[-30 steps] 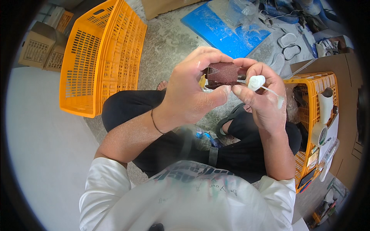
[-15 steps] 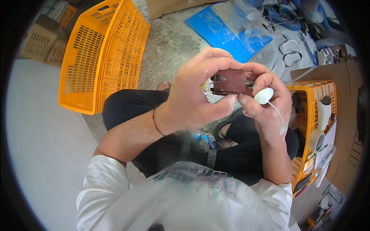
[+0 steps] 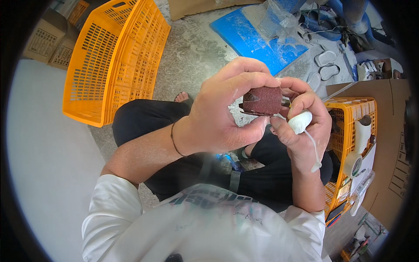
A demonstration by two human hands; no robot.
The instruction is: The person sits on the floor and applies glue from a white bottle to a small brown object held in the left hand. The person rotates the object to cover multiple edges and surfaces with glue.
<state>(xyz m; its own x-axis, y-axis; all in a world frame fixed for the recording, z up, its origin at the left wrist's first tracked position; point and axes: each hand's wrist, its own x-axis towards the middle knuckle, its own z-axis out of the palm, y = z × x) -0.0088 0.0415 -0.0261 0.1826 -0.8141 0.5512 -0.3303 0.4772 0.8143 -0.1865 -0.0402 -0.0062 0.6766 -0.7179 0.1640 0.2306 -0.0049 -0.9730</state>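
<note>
A dark red sanding drum, wrapped in sandpaper with jagged strips at its left end, is held above my lap. My left hand pinches it, fingers along the top edge and thumb under the lower edge. On its right side, my right hand is closed around the short metal shaft; the fingers partly hide it. That hand also holds a white, rounded plastic piece with a thin white strand hanging from it. I cannot make out what the white piece belongs to.
Stacked orange crates stand at the left. A blue board with dust on it lies ahead. Another orange crate, with a tape roll and small items, is at my right beside cardboard. Slippers lie farther off.
The sanding drum has turned slightly in my fingers, showing more of its sandpaper face. Both hands keep their grip and sit a little lower. The view has shifted a little.
</note>
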